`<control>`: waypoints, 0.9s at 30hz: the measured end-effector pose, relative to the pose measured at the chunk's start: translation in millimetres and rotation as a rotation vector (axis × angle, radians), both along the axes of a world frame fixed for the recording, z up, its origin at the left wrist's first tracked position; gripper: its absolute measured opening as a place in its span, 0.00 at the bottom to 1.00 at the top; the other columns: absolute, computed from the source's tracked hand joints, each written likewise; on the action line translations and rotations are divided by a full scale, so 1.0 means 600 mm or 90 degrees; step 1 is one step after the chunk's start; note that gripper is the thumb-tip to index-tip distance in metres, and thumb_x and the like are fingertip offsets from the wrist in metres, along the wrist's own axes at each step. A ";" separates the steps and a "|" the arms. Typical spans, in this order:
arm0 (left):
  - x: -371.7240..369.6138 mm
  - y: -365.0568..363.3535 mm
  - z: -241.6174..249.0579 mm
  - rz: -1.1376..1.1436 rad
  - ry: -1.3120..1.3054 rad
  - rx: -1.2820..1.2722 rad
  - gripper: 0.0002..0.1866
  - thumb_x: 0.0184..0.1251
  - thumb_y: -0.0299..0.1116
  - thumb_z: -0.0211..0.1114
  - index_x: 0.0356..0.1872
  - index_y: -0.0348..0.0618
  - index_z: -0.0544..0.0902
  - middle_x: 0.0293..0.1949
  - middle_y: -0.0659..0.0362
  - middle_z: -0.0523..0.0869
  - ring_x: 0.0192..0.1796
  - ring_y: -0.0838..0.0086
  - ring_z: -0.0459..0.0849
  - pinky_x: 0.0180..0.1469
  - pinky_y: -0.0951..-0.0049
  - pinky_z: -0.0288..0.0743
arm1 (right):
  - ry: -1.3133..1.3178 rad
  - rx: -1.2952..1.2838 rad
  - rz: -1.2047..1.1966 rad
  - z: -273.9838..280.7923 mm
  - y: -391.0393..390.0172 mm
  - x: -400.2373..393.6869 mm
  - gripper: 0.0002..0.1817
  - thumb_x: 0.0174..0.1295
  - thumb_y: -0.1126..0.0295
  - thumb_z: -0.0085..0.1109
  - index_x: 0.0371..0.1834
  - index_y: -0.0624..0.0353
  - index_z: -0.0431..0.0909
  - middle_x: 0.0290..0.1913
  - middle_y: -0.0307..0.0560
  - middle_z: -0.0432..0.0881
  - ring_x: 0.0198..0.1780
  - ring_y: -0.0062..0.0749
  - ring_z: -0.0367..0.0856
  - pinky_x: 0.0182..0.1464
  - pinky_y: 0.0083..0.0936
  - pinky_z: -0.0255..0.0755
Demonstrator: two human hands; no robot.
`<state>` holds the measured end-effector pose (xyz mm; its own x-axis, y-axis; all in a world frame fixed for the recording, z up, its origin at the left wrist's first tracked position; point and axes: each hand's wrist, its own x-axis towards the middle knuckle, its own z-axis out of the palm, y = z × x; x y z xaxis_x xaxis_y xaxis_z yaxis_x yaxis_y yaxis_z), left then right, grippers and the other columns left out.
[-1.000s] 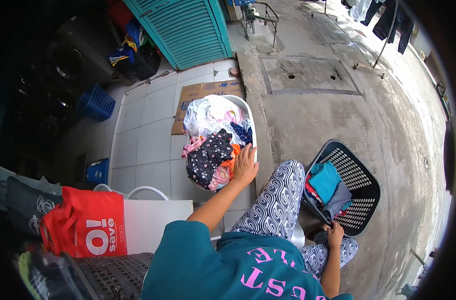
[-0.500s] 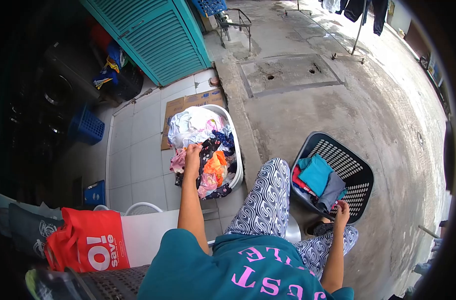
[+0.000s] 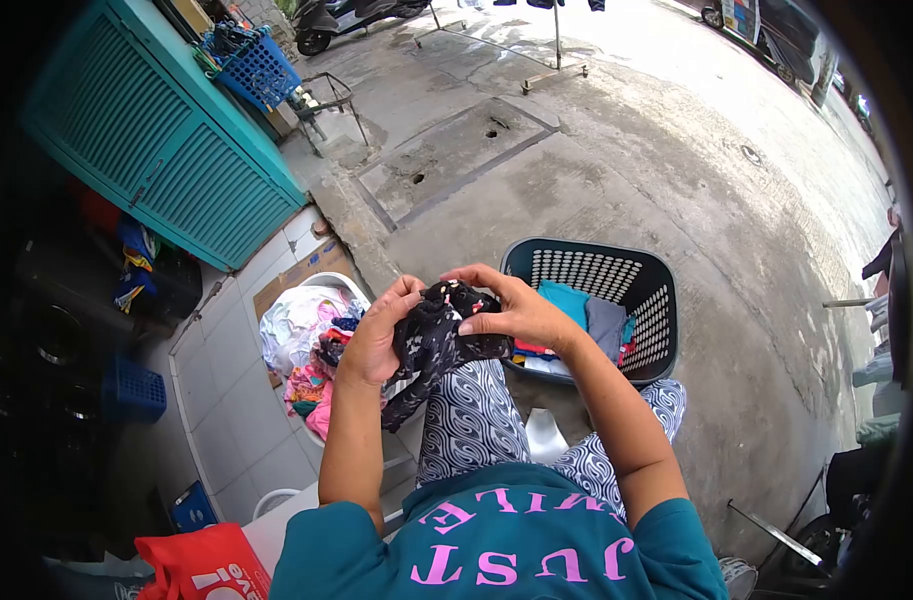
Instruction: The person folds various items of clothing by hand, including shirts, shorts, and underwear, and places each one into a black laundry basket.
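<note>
A garment (image 3: 432,340) is held between the left hand (image 3: 377,335) and right hand (image 3: 507,310), above the knees. A tub (image 3: 322,290) of clothes (image 3: 307,350) is set to the left on the tiles; a basket (image 3: 597,275) (partly filled) stands to the right on the concrete. A shuttered door (image 3: 157,160) lies beyond the tub.

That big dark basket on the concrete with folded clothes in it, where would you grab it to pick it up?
Probably by the top rim of the basket, one hand on each short end, coming from above. The walls are perforated and flare outward, and the rim is a thicker band that stands clear of the clothes inside. No handles can be made out, and the near edge is partly hidden behind the right hand.
</note>
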<state>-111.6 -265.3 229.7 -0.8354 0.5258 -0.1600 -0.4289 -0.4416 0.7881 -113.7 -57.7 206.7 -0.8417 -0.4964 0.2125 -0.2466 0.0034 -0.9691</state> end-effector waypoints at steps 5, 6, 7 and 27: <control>-0.016 0.032 0.030 0.017 0.238 -0.031 0.24 0.57 0.38 0.66 0.50 0.45 0.64 0.44 0.60 0.75 0.46 0.78 0.75 0.48 0.79 0.71 | -0.223 -0.183 -0.048 0.044 0.019 0.014 0.16 0.61 0.70 0.55 0.51 0.64 0.72 0.38 0.36 0.79 0.37 0.14 0.75 0.42 0.15 0.71; -0.010 0.046 0.034 0.027 0.368 -0.171 0.30 0.54 0.39 0.68 0.54 0.45 0.61 0.45 0.58 0.74 0.49 0.74 0.74 0.51 0.76 0.70 | -0.193 -0.100 -0.081 0.064 0.028 0.022 0.17 0.59 0.66 0.57 0.47 0.65 0.74 0.35 0.37 0.80 0.34 0.15 0.75 0.39 0.16 0.71; -0.003 0.065 0.041 0.034 0.499 -0.311 0.36 0.51 0.39 0.71 0.57 0.44 0.58 0.47 0.56 0.73 0.52 0.71 0.74 0.53 0.73 0.69 | -0.133 0.014 -0.139 0.069 0.034 0.024 0.17 0.57 0.61 0.60 0.42 0.64 0.76 0.29 0.41 0.80 0.31 0.17 0.75 0.36 0.18 0.70; -0.212 0.125 0.284 -0.022 0.601 -0.223 0.13 0.58 0.28 0.63 0.46 0.44 0.79 0.39 0.64 0.82 0.39 0.82 0.81 0.41 0.85 0.76 | 0.030 -0.098 -0.293 0.343 0.217 0.007 0.13 0.52 0.65 0.61 0.38 0.59 0.75 0.26 0.39 0.77 0.26 0.21 0.72 0.26 0.20 0.65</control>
<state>-238.9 -190.4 400.4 -0.6855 0.6024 0.4089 0.4291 -0.1195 0.8953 -109.7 72.6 412.2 -0.9541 -0.0340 0.2974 -0.2969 -0.0206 -0.9547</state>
